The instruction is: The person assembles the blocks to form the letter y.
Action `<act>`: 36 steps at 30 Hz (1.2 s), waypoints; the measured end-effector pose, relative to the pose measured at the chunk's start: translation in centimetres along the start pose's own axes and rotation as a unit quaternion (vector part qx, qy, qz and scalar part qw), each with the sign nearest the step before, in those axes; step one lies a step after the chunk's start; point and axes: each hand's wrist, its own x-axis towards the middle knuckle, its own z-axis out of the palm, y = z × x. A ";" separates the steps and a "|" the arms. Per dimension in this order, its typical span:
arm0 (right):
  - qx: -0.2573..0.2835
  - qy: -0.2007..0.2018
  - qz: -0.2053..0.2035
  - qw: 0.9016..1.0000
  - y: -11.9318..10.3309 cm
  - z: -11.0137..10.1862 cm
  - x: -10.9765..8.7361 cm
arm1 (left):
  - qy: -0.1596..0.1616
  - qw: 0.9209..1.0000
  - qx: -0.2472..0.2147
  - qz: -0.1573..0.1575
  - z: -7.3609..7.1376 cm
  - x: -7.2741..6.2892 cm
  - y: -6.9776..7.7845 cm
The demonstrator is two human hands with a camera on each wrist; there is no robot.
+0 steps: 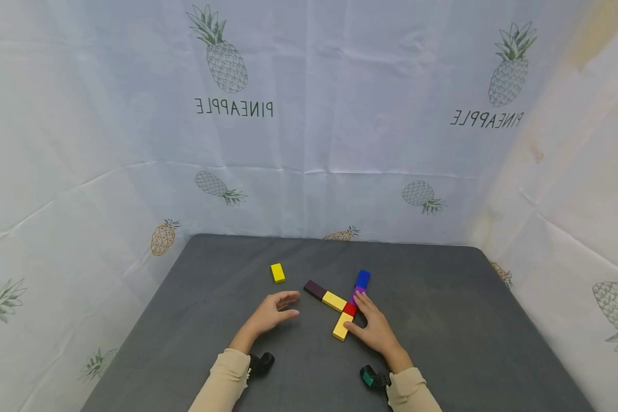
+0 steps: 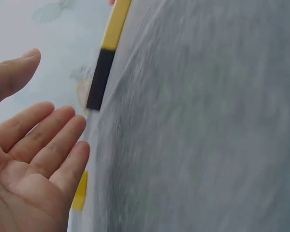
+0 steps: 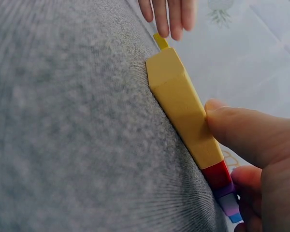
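My right hand point(image 1: 378, 332) touches a row of blocks, its thumb against a pale yellow block point(image 3: 176, 106) and its fingertips at a purple block point(image 1: 353, 298). A small red block point(image 1: 349, 309) sits between those two, and a blue block point(image 1: 363, 278) continues the row at the far end. From near the red block, another pale yellow block point(image 1: 335, 301) and a dark brown block point(image 1: 315, 289) branch off to the left. My left hand point(image 1: 270, 312) holds nothing; its thumb and fingers are spread apart, left of the brown block. Beyond it lies a separate bright yellow block point(image 1: 277, 273).
The blocks lie on a dark grey table point(image 1: 443, 320) with rounded far corners. A white curtain point(image 1: 340, 137) printed with pineapples hangs behind the table and along both sides. Each wrist wears a black camera band point(image 1: 261, 364).
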 end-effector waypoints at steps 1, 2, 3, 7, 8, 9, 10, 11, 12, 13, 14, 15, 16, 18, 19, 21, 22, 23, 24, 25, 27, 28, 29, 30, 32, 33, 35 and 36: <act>-0.001 -0.001 0.000 1.000 0.0 0.0 0.0 | 0.011 1.000 -0.005 -0.003 -0.3 -0.1 -0.1; -0.003 -0.001 0.000 1.000 0.0 0.0 0.0 | 0.021 1.000 -0.010 -0.006 -0.6 -0.1 -0.3; -0.003 -0.002 0.001 1.000 0.0 0.0 0.0 | 0.031 0.999 -0.011 -0.006 -0.9 -0.2 -0.3; -0.001 -0.003 0.002 1.000 0.0 0.0 0.0 | 0.071 0.997 -0.030 -0.009 -2.0 -0.8 0.6; -0.002 -0.003 0.002 1.000 0.0 0.0 0.0 | 0.079 0.996 -0.035 -0.012 -2.2 -1.0 1.0; -0.001 -0.004 0.004 1.000 0.0 0.0 0.0 | 0.086 0.995 -0.039 -0.015 -2.5 -1.1 1.3; 0.000 -0.005 0.005 1.000 0.0 0.0 0.0 | 0.093 0.994 -0.045 -0.022 -2.7 -1.2 1.7; -0.003 -0.005 0.005 1.000 0.0 0.0 0.0 | 0.099 0.993 -0.049 -0.028 -2.9 -1.3 2.0; -0.002 -0.005 0.007 1.000 0.1 0.1 0.0 | 0.105 0.993 -0.051 -0.034 -3.1 -1.4 2.0; -0.003 -0.005 0.007 1.000 0.1 0.1 0.0 | 0.113 0.992 -0.051 -0.039 -3.2 -1.4 2.0; -0.005 -0.004 0.007 1.000 0.1 0.1 0.0 | 0.121 0.991 -0.048 -0.043 -3.3 -1.4 1.8; -0.004 -0.005 0.007 1.000 0.1 0.1 0.0 | 0.128 0.990 -0.047 -0.045 -3.5 -1.3 1.7; -0.005 -0.004 0.006 1.000 0.1 0.1 0.0 | 0.138 0.988 -0.047 -0.047 -3.6 -1.2 1.0; -0.004 -0.005 0.005 1.000 0.1 0.1 0.0 | 0.158 0.986 -0.037 -0.049 -3.7 -0.7 -0.4; -0.007 -0.005 0.003 1.000 0.1 0.1 0.0 | 0.166 0.984 -0.030 -0.053 -3.9 -0.4 -1.1; -0.007 -0.005 0.003 1.000 0.1 0.1 0.0 | 0.177 0.982 -0.014 -0.060 -4.1 0.3 -2.5; -0.008 -0.005 0.002 1.000 0.2 0.1 0.0 | 0.182 0.981 -0.004 -0.063 -4.3 0.7 -3.1; -0.008 -0.004 0.002 1.000 0.2 0.1 -0.1 | 0.184 0.981 0.005 -0.068 -4.4 1.0 -3.3; -0.008 -0.003 0.001 1.000 0.2 0.2 -0.1 | 0.185 0.980 0.011 -0.074 -4.6 1.3 -3.4; -0.006 -0.001 0.000 1.000 0.2 0.2 -0.1 | 0.186 0.979 0.015 -0.076 -4.7 1.6 -3.5; -0.005 0.001 -0.003 1.000 0.2 0.2 -0.2 | 0.183 0.979 0.018 -0.085 -4.9 2.1 -3.7; -0.005 0.003 -0.005 1.000 0.2 0.2 -0.2 | 0.180 0.980 0.021 -0.087 -5.0 2.4 -3.7; -0.006 0.004 -0.006 1.000 0.2 0.2 -0.2 | 0.177 0.980 0.020 -0.091 -5.1 2.6 -3.8; -0.005 0.004 -0.007 1.000 0.2 0.3 -0.2 | 0.173 0.980 0.022 -0.094 -5.2 2.9 -3.9; -0.005 0.002 -0.005 1.000 0.2 0.3 -0.2 | 0.166 0.980 0.026 -0.102 -5.4 3.3 -4.0; -0.002 0.001 -0.003 1.000 0.2 0.2 -0.1 | 0.165 0.980 0.028 -0.105 -5.5 3.5 -4.0; -0.004 -0.002 0.000 1.000 0.2 0.2 -0.1 | 0.158 0.981 0.038 -0.108 -5.8 3.9 -4.1; -0.003 -0.003 0.004 1.000 0.2 0.2 0.0 | 0.153 0.981 0.044 -0.108 -5.9 4.1 -4.2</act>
